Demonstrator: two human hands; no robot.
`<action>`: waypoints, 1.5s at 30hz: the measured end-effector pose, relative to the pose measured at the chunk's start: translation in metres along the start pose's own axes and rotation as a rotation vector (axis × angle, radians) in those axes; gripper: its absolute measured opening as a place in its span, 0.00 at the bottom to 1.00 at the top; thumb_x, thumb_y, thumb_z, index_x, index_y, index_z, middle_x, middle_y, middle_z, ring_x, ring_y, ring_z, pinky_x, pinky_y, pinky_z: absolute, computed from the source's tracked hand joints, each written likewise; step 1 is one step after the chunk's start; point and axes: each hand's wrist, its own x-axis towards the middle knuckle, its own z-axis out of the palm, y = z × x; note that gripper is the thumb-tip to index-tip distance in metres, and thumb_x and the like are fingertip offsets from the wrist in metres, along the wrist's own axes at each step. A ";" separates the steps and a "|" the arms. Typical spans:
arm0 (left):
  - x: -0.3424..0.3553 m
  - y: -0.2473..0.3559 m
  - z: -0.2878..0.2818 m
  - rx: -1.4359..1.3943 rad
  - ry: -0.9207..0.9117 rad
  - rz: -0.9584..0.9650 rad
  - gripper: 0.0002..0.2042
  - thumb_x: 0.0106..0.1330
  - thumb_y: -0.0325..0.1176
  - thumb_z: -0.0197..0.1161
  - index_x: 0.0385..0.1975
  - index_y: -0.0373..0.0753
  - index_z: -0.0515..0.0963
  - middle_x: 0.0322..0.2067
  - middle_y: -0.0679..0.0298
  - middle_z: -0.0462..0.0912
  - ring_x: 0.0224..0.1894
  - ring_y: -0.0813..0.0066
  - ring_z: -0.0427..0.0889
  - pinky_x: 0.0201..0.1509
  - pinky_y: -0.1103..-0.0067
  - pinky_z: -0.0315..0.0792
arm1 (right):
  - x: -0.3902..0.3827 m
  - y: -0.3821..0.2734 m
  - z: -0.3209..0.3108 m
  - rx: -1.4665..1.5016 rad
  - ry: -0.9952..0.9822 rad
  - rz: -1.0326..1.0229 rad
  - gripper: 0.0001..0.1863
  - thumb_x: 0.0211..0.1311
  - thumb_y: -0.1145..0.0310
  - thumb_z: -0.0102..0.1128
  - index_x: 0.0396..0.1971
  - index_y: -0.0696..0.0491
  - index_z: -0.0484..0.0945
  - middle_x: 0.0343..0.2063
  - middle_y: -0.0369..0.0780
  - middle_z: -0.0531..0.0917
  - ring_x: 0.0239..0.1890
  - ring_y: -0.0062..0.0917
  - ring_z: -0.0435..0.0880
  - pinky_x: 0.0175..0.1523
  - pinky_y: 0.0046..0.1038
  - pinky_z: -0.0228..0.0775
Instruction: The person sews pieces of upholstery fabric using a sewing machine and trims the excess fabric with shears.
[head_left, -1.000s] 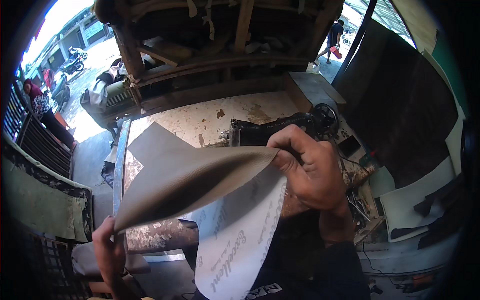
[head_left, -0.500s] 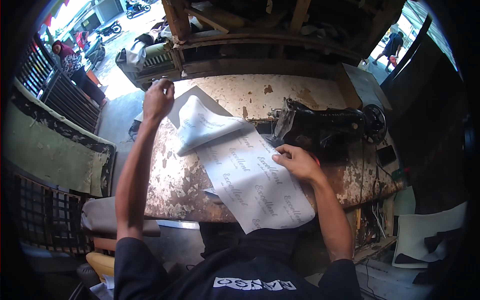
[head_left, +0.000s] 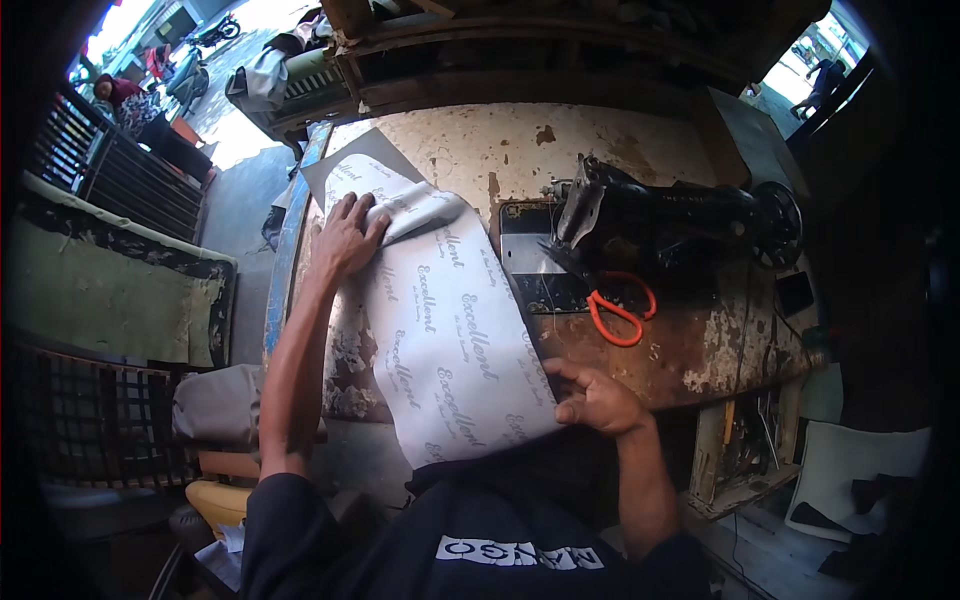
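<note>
A long white sheet (head_left: 455,330) with grey printed lettering on its face lies across the worn table, its near end hanging at the front edge. Toward its far end the sheet is folded over in a loose roll. My left hand (head_left: 347,235) lies on that fold, fingers spread over it. At the near right corner my right hand (head_left: 600,398) holds the sheet's edge between thumb and fingers. Beneath the far end a grey piece (head_left: 372,146) shows. Orange-handled scissors (head_left: 622,312) rest to the right of the sheet, their blades by the sewing machine (head_left: 650,220).
The table (head_left: 480,135) has peeling, stained paint. A dark phone-like object (head_left: 795,291) lies at its right side. Beyond the table stands a wooden frame (head_left: 450,90). A padded green panel (head_left: 110,280) is on the left, and a person (head_left: 130,105) is outside at far left.
My left hand has come down onto the fold from beyond the sheet's left side. My right hand has moved nearer along the edge. The sheet has shifted left, uncovering the scissors.
</note>
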 end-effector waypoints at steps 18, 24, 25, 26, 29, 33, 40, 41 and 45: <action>-0.006 0.010 -0.015 0.035 -0.096 0.010 0.37 0.73 0.67 0.48 0.76 0.52 0.64 0.77 0.53 0.59 0.77 0.53 0.62 0.76 0.58 0.62 | -0.054 -0.036 -0.002 -0.604 0.313 0.078 0.21 0.67 0.69 0.70 0.58 0.56 0.80 0.54 0.37 0.83 0.63 0.21 0.74 0.70 0.27 0.61; -0.001 0.014 -0.026 0.071 -0.123 0.007 0.37 0.74 0.66 0.50 0.73 0.44 0.69 0.73 0.47 0.65 0.74 0.49 0.67 0.76 0.61 0.64 | -0.086 -0.058 -0.007 -1.532 1.294 -0.185 0.20 0.66 0.66 0.69 0.55 0.57 0.80 0.45 0.44 0.83 0.45 0.39 0.84 0.54 0.37 0.74; 0.007 -0.004 -0.029 0.001 -0.099 -0.051 0.37 0.72 0.66 0.52 0.71 0.43 0.71 0.72 0.44 0.66 0.72 0.49 0.69 0.74 0.59 0.66 | -0.081 -0.051 0.006 -1.775 1.393 -0.415 0.20 0.66 0.64 0.69 0.55 0.57 0.80 0.43 0.46 0.82 0.42 0.42 0.84 0.51 0.39 0.74; 0.018 -0.012 -0.025 -0.079 -0.080 -0.095 0.38 0.71 0.67 0.54 0.69 0.42 0.73 0.70 0.41 0.67 0.70 0.48 0.71 0.72 0.58 0.68 | -0.074 -0.044 0.031 -1.513 1.262 -0.273 0.23 0.65 0.59 0.70 0.55 0.56 0.80 0.43 0.46 0.81 0.45 0.42 0.83 0.53 0.40 0.74; 0.039 -0.019 -0.016 0.079 0.045 -0.151 0.39 0.66 0.64 0.64 0.64 0.34 0.76 0.63 0.41 0.73 0.62 0.41 0.77 0.68 0.59 0.71 | -0.059 0.007 0.070 -1.538 0.951 -0.036 0.39 0.54 0.43 0.75 0.59 0.55 0.77 0.46 0.44 0.77 0.50 0.42 0.78 0.54 0.43 0.72; 0.064 -0.032 -0.021 0.006 -0.065 -0.188 0.46 0.56 0.65 0.74 0.62 0.27 0.75 0.59 0.33 0.74 0.59 0.40 0.80 0.65 0.59 0.74 | -0.052 0.036 0.059 -1.483 1.041 -0.155 0.36 0.51 0.51 0.80 0.56 0.55 0.77 0.45 0.45 0.76 0.47 0.43 0.76 0.55 0.45 0.69; 0.075 -0.048 -0.023 -0.201 -0.044 -0.245 0.36 0.51 0.53 0.82 0.50 0.27 0.81 0.48 0.42 0.86 0.54 0.52 0.85 0.54 0.64 0.78 | -0.036 0.036 0.077 -1.398 1.035 -0.151 0.22 0.52 0.64 0.79 0.44 0.56 0.80 0.41 0.44 0.77 0.48 0.43 0.76 0.54 0.43 0.68; 0.081 -0.056 -0.027 -0.222 -0.075 -0.237 0.40 0.50 0.52 0.83 0.56 0.26 0.78 0.48 0.43 0.86 0.52 0.54 0.86 0.55 0.68 0.77 | -0.032 0.033 0.082 -1.401 1.121 -0.142 0.19 0.52 0.67 0.79 0.41 0.56 0.81 0.41 0.44 0.78 0.47 0.42 0.76 0.54 0.43 0.68; 0.064 -0.041 -0.060 -0.604 -0.119 -0.190 0.35 0.58 0.42 0.80 0.62 0.30 0.77 0.50 0.48 0.87 0.47 0.63 0.87 0.53 0.73 0.79 | -0.035 0.034 0.075 -1.328 1.101 -0.099 0.19 0.53 0.67 0.79 0.42 0.56 0.81 0.41 0.44 0.78 0.48 0.42 0.77 0.55 0.43 0.68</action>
